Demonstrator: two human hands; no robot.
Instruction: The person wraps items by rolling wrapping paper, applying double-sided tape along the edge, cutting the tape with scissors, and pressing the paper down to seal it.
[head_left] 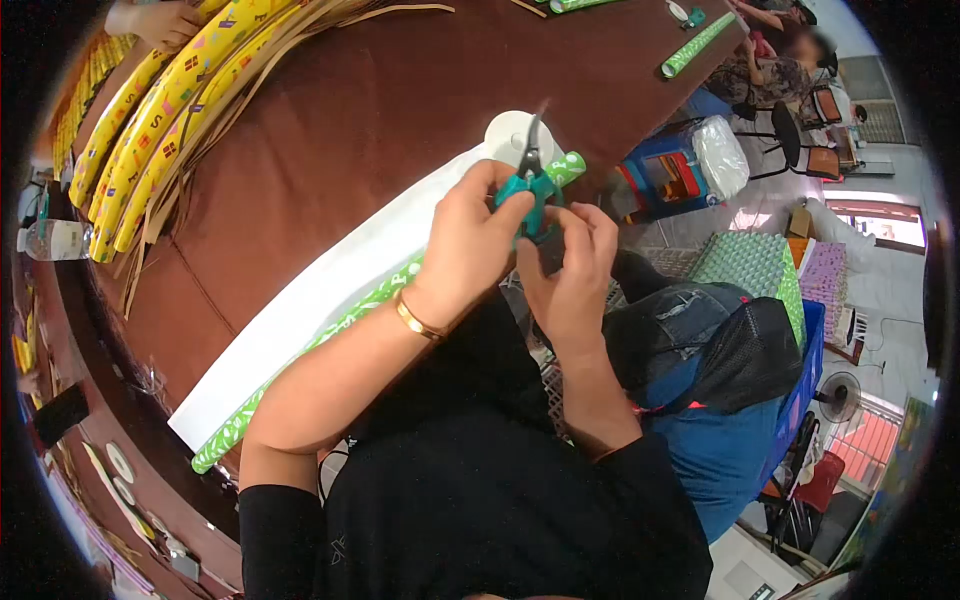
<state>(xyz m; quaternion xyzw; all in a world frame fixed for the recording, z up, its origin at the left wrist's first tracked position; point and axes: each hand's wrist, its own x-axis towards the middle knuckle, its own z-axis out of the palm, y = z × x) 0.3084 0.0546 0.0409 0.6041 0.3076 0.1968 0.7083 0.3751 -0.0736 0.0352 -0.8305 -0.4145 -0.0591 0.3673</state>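
Short-bladed scissors with teal handles are held up over the table edge, blades pointing away from me. My left hand, a gold bracelet at its wrist, is closed around one side of the handles. On the other side, the curled fingers of my right hand meet the handle loop. Beneath my left forearm lies a green patterned paper roll, with a long white sheet alongside it. A white tape roll sits just behind the blades.
Yellow patterned rolls and brown strips lie on the brown table at the far left, near another person's hand. A green roll lies at the far right. Blue bins and a plastic-wrapped green bundle stand right.
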